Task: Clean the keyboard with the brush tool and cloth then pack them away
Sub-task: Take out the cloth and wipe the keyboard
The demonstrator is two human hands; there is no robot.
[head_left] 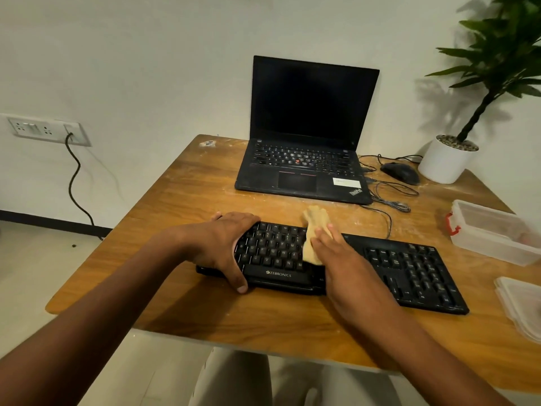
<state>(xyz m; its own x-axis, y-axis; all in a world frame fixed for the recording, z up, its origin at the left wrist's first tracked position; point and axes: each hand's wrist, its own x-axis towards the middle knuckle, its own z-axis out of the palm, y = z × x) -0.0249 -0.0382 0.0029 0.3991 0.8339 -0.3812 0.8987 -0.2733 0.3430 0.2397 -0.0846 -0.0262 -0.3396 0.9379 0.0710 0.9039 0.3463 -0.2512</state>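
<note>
cloth (314,230) under right hand (339,256) fingers (322,240), on keyboard (409,268)

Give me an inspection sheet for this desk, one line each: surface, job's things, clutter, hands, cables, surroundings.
Surface: wooden table, pale dusty smears near the laptop.
Job's things: black keyboard lies near the front edge; yellow cloth on its keys; brush tool not seen.
Clutter: open laptop, screen dark; mouse; clear container; loose lid at the right edge.
Hands: left hand grips the keyboard's left end; right hand presses the cloth flat.
Cables: grey cables coiled right of the laptop; black wall cable.
Surroundings: potted plant, wall sockets.
</note>
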